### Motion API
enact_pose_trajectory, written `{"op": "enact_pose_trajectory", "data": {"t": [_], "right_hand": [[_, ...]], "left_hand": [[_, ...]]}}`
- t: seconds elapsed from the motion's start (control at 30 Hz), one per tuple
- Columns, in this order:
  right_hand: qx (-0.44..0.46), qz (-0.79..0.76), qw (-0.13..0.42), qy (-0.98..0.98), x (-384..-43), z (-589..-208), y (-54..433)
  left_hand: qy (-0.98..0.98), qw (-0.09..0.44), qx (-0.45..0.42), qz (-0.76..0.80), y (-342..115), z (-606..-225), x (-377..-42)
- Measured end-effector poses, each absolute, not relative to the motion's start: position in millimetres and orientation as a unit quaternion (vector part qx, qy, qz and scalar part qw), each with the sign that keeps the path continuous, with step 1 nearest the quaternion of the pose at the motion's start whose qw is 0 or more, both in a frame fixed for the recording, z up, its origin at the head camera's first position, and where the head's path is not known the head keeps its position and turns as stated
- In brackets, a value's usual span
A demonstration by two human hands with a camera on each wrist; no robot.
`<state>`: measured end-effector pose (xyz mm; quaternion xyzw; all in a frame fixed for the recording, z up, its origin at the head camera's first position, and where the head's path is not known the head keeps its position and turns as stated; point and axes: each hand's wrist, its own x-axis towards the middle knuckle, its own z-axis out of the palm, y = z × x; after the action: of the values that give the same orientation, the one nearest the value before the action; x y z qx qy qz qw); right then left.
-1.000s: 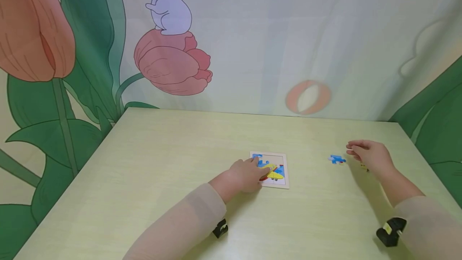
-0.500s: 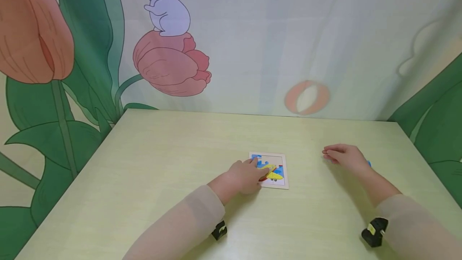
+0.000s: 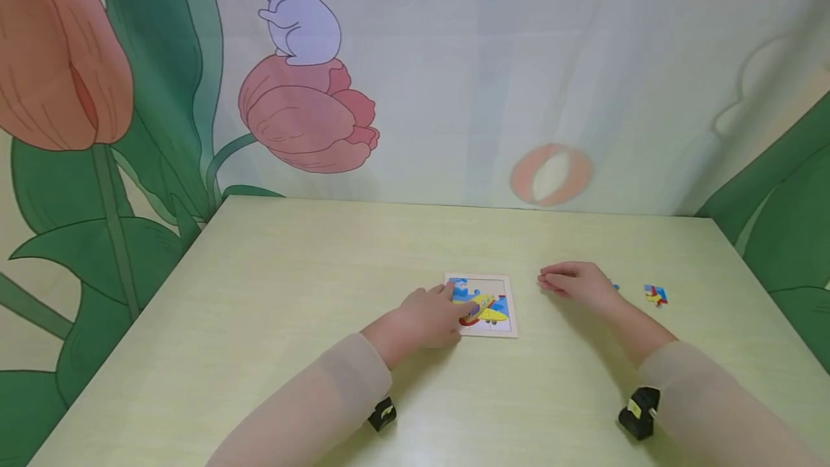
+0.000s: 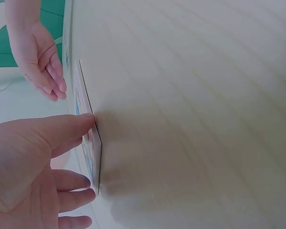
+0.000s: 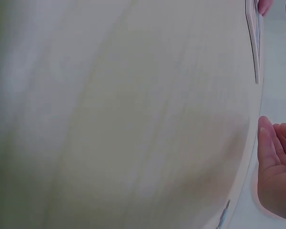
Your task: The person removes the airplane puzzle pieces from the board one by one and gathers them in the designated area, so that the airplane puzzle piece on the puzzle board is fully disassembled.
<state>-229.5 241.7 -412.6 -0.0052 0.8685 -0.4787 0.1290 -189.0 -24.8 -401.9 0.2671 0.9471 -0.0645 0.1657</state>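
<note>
A small framed jigsaw puzzle [image 3: 512, 308] with a yellow airplane on blue lies flat on the table, its upper part showing bare tray. My left hand [image 3: 431, 316] holds its left side; in the left wrist view the thumb [image 4: 78, 125] is at the near edge and the other fingers reach the frame's left end. To the right of the puzzle, my right hand [image 3: 577, 283] hovers over the table with thumb and fingertips pinched together, a puzzle piece mostly hidden between them. In the right wrist view these fingertips [image 5: 264, 125] point toward the frame [image 5: 254, 43].
Two loose puzzle pieces lie on the right: a blue, red and yellow piece [image 3: 656, 295] and a blue piece [image 3: 615, 285] partly behind the right hand. The pale wooden table [image 3: 292, 272] ends at a printed curtain [image 3: 441, 92] behind.
My right hand has moved left from the loose pieces toward the puzzle, uncovering one piece and partly covering another. My left hand and the puzzle have shifted slightly left.
</note>
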Motion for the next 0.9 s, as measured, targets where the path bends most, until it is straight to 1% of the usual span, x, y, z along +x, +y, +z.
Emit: {"op": "enact_pose_trajectory", "data": {"t": [0.17,0.4,0.7,0.9], "right_hand": [[-0.008,-0.481,0.147,0.864,-229.1,-411.1,225.4],[-0.030,-0.477,0.166,0.863,-228.9,-412.8,197.0],[-0.058,-0.496,0.199,0.843,-227.7,-415.8,169.2],[-0.049,-0.506,0.213,0.834,-230.1,-418.3,158.1]], "left_hand": [[0.950,0.171,0.256,-0.052,-31.0,-403.1,-188.2],[0.949,0.196,0.244,-0.043,-32.3,-403.2,-189.2],[0.944,0.202,0.255,-0.053,-30.6,-397.8,-191.7],[0.942,0.203,0.264,-0.050,-29.1,-397.8,-193.4]]}}
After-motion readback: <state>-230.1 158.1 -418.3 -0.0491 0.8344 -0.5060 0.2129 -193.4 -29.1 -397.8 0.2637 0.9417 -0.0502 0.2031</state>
